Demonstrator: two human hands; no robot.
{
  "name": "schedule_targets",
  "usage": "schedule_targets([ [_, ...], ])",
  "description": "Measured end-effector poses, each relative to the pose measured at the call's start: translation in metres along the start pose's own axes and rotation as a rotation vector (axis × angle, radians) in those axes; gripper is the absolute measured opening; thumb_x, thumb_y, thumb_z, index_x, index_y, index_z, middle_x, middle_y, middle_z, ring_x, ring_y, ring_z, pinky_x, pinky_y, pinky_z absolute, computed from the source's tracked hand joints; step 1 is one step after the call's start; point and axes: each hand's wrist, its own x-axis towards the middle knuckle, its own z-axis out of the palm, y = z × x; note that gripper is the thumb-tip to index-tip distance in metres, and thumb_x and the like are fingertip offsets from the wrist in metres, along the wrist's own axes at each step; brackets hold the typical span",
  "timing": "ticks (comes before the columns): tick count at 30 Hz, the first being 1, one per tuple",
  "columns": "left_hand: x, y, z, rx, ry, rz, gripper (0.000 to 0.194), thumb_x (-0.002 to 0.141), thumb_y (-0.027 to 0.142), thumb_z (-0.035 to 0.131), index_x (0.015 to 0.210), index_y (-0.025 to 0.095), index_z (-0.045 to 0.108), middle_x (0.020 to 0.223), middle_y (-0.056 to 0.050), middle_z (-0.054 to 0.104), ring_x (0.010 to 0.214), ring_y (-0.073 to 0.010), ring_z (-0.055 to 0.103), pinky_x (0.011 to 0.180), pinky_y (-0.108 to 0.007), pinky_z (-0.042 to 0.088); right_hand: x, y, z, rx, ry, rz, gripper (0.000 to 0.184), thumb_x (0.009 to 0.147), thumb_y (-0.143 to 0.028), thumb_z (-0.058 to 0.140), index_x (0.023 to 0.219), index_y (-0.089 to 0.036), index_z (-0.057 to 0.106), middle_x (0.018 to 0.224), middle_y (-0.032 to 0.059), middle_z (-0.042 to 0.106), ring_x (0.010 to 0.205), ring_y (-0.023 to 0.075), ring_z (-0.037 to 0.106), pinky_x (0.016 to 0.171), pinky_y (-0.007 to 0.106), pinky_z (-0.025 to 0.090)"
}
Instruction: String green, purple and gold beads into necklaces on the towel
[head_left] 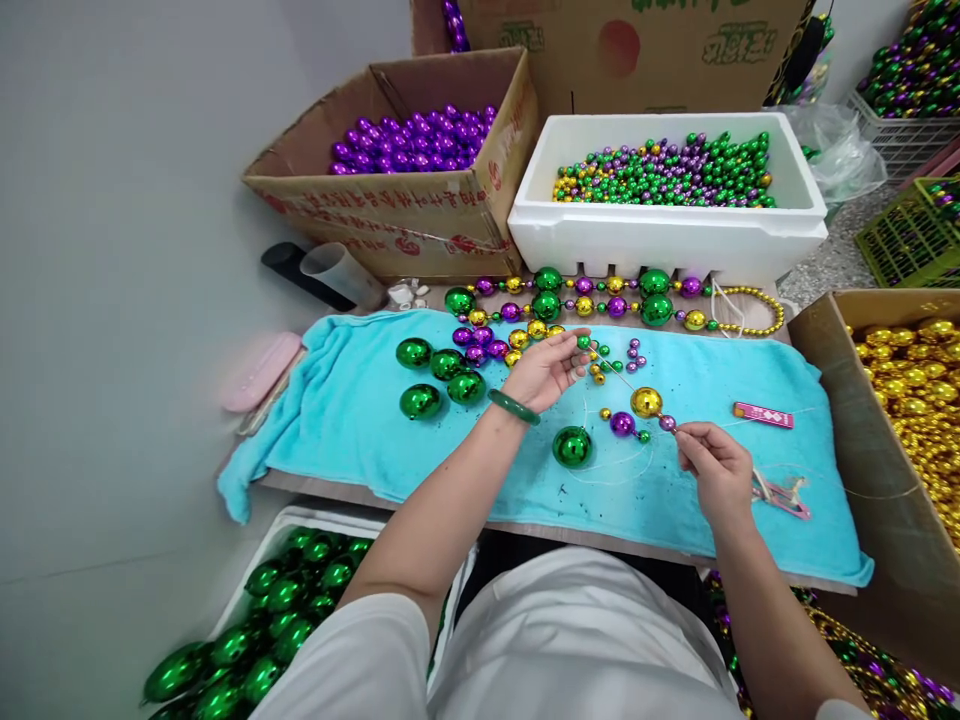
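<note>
My left hand (551, 368) is raised over the towel, pinching a small green bead (583, 342) between thumb and fingertips. From there a thin cord slopes down through a gold bead (646, 402) and a small purple bead (667, 423). My right hand (714, 462) is closed at that purple end of the strand. Below the strand, a larger purple bead (622, 424) sits between small gold and green ones. A big green bead (572, 446) rests nearer to me, with thin string around it. Loose small purple beads (636, 354) lie beyond my left hand.
A finished-looking bead strand (615, 307) lies along the back of the blue towel (345, 440). Large green beads (420, 401) lie at left, pink scissors (784, 495) at right. Behind stand a foam box (667, 232) and a carton (375, 215); another carton (862, 440) borders the right.
</note>
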Motion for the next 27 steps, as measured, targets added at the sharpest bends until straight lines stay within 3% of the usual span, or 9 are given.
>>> schedule_targets([
  [17,-0.007,-0.004,-0.009,-0.075,-0.056,0.004,0.017,0.086,0.017,0.056,0.097,0.010,0.067,0.080,-0.006,0.067,0.064,-0.0083,0.062,0.057,-0.018,0.049,0.000,-0.001,0.004,-0.058,-0.010,0.018,0.016,0.075,-0.033,0.068,0.075,-0.017,0.067,0.050,-0.0042,0.049,0.047,0.0080,0.043,0.046,0.022,0.032],
  [24,-0.013,-0.013,-0.004,0.100,0.008,0.099,0.021,0.074,0.022,0.072,0.092,0.012,0.070,0.076,-0.004,0.066,0.063,-0.0076,0.058,0.058,-0.020,0.045,0.003,0.003,0.008,-0.073,-0.061,0.060,0.020,0.075,-0.036,0.068,0.076,-0.016,0.065,0.050,-0.0043,0.049,0.047,0.0083,0.043,0.046,0.022,0.033],
  [27,-0.017,-0.024,0.001,0.172,-0.012,0.079,0.025,0.068,0.027,0.077,0.088,0.012,0.071,0.072,-0.002,0.064,0.063,-0.0085,0.056,0.057,-0.022,0.042,0.004,0.004,0.013,-0.061,-0.103,0.115,0.023,0.074,-0.038,0.069,0.076,-0.017,0.063,0.051,-0.0038,0.050,0.048,0.0089,0.044,0.046,0.022,0.035],
])
